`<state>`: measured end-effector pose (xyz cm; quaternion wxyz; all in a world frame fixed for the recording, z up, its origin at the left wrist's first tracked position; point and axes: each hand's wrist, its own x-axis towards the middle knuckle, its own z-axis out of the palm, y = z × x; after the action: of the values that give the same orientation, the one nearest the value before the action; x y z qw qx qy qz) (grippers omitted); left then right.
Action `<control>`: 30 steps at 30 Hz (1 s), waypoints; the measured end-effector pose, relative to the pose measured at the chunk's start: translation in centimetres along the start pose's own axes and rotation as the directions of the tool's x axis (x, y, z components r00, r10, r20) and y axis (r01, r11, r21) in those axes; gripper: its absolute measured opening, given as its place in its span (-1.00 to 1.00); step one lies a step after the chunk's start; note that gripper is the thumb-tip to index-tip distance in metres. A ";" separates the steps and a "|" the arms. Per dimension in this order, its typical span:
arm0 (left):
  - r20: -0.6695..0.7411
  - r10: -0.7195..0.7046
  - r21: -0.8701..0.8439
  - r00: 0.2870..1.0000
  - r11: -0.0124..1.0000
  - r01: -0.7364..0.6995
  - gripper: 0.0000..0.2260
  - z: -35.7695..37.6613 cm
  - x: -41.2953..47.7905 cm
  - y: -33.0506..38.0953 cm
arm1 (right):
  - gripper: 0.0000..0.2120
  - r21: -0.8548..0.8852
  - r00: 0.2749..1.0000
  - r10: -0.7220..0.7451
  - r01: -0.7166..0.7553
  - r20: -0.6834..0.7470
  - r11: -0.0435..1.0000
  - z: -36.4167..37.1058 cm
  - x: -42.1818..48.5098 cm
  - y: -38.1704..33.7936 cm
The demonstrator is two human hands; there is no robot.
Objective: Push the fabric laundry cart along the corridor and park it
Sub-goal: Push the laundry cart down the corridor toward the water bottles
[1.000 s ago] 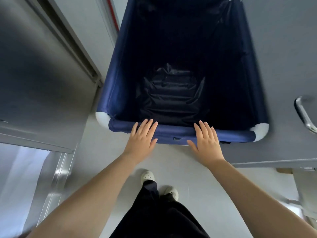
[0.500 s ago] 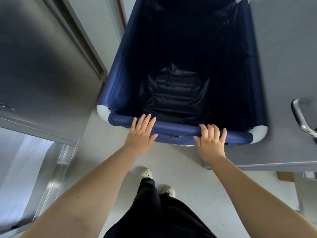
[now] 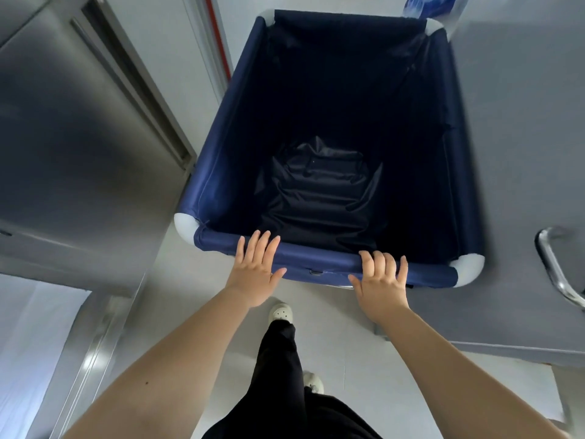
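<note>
Navy fabric cart [image 3: 221, 160], wheels hidden; left hand [image 3: 257, 267] lies flat and spread, right hand [image 3: 381, 278] curls over its padded rail [image 3: 319, 259].

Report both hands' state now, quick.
Left hand: open, flat against the cart's near rim, fingers straight.
Right hand: fingers hooked over that rim; thumb free.

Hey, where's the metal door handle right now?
In the head view, the metal door handle is at the far right edge, on the grey door just right of the laundry cart.
</note>
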<state>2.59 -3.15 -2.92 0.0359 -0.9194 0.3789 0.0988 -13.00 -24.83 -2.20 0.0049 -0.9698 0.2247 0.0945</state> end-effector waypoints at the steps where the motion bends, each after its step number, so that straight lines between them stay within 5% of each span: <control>1: -0.005 0.001 0.002 1.000 1.000 -0.001 -0.39 -0.1 0.6 -0.2 | -0.41 -0.006 1.000 0.000 0.000 0.009 1.000 -0.1 0.7 0.0; 11: -0.046 0.010 -0.012 0.999 1.000 -0.011 -0.41 -2.5 8.4 -2.8 | -0.45 0.043 0.999 0.028 -0.029 0.033 0.999 -2.1 8.5 -0.3; 19: -0.246 0.152 -0.042 0.957 0.985 -0.168 -0.62 -5.3 16.7 -5.1 | -0.68 0.144 0.978 0.026 0.004 -0.205 0.990 -3.8 15.7 1.7; 25: -0.261 0.247 0.005 0.933 0.967 -0.255 -0.58 -5.4 21.4 -5.8 | -0.49 0.155 0.975 -0.031 0.067 -0.221 0.986 -3.3 19.9 2.9; 30: -0.222 0.359 0.052 0.907 0.933 -0.356 -0.55 -6.0 26.0 -5.5 | -0.55 0.206 0.980 -0.001 0.043 -0.200 0.978 -4.7 23.7 4.2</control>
<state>25.42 -18.08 -2.50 -0.0218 -0.8395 0.5429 -0.0044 6.94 -39.13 -1.89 0.0854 -0.9710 0.2219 -0.0269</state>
